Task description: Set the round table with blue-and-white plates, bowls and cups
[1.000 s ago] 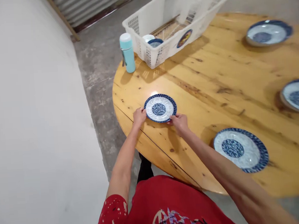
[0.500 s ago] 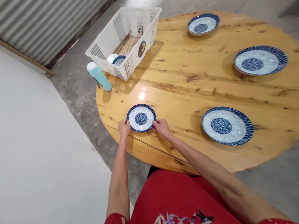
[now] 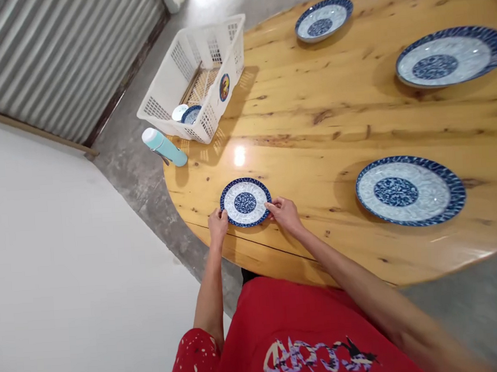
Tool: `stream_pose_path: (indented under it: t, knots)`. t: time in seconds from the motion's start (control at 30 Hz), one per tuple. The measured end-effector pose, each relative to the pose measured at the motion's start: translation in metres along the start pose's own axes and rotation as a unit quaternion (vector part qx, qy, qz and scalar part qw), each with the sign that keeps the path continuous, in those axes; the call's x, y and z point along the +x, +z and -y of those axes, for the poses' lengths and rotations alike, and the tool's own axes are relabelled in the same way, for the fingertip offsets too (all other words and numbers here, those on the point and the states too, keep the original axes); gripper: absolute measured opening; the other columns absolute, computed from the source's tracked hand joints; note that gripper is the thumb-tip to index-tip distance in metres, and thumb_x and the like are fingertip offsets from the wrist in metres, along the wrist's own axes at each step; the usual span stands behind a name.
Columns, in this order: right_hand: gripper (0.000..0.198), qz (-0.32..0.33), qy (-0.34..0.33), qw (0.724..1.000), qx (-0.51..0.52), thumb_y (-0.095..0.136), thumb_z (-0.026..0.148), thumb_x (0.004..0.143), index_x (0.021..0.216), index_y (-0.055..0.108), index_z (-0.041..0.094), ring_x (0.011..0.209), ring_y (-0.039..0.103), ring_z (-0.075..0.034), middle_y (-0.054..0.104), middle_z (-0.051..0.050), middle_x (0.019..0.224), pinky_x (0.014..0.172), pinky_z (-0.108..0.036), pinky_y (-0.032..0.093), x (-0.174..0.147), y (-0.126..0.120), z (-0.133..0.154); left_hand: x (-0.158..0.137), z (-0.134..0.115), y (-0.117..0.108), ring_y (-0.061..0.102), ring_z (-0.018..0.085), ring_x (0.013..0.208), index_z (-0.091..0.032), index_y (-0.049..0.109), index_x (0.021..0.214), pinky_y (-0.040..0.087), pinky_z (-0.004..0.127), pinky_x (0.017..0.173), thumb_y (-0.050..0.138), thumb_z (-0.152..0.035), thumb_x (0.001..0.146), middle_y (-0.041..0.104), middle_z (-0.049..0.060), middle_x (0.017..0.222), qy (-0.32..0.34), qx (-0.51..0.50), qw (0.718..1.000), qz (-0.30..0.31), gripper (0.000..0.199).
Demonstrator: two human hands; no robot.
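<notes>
Blue-and-white plate (image 3: 245, 203): probably stiff, slick, breakable; we'd hold its rim (image 3: 243, 180), where our left hand (image 3: 219, 225) and right hand (image 3: 286, 213) pinch, fingers (image 3: 274, 208) closed.

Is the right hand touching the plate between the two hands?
Touching. The head view shows the right hand with its thumb laid over the right edge of the plate, with no gap between them.
</notes>
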State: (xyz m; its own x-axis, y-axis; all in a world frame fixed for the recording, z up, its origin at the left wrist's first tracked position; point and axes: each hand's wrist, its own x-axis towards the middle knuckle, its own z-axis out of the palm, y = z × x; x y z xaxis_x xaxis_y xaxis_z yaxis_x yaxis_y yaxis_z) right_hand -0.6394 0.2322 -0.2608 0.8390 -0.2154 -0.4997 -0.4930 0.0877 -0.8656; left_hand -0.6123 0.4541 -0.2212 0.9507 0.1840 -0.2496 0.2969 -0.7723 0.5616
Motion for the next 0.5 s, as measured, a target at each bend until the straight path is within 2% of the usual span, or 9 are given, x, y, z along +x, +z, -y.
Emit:
stream_pose_path:
  t: [0.13, 0.27, 0.37, 0.5]
  knots:
    - [0.02, -0.066, 0.004, 0.998, 0.02, 0.068, 0.034, 0.08, 0.075, 0.06, 0.016, 0.052, 0.06, -0.015, 0.061, -0.001, 0.061, 0.049, -0.022, 0.052, -0.006, 0.011, -0.002, 0.014, 0.016, -0.003, 0.061, 0.015, 0.068, -0.021, 0.053, 0.071, 0.046, 0.023, 0.067, 0.049, -0.036, 0.092, 0.061, -0.001, 0.066, 0.039, -0.038, 0.996, 0.075, 0.026]
    - [0.018, -0.143, -0.005, 0.99, 0.004, 0.055, 0.032, 0.085, 0.082, 0.062, 0.015, 0.057, 0.063, -0.016, 0.065, -0.003, 0.071, 0.053, -0.023, 0.055, -0.025, 0.034, -0.001, 0.032, 0.031, -0.008, 0.065, 0.017, 0.065, -0.023, 0.048, 0.072, 0.049, 0.024, 0.065, 0.047, -0.041, 0.092, 0.06, -0.001, 0.063, 0.078, -0.098, 0.979, 0.162, 0.027]
    - [0.017, -0.193, -0.004, 0.981, -0.02, 0.053, 0.029, 0.084, 0.08, 0.063, 0.016, 0.063, 0.066, -0.018, 0.067, -0.003, 0.071, 0.057, -0.022, 0.055, -0.032, 0.049, 0.0, 0.048, 0.034, -0.012, 0.067, 0.017, 0.063, -0.023, 0.049, 0.074, 0.051, 0.026, 0.062, 0.044, -0.045, 0.092, 0.062, -0.001, 0.063, 0.092, -0.131, 0.969, 0.19, 0.029]
    - [0.016, -0.256, -0.005, 0.965, -0.059, 0.056, 0.026, 0.083, 0.071, 0.064, 0.018, 0.066, 0.065, -0.018, 0.065, -0.001, 0.064, 0.058, -0.019, 0.05, -0.03, 0.053, 0.003, 0.066, 0.026, -0.014, 0.068, 0.017, 0.062, -0.024, 0.048, 0.071, 0.054, 0.026, 0.06, 0.043, -0.047, 0.09, 0.064, -0.001, 0.061, 0.115, -0.146, 0.957, 0.224, 0.03]
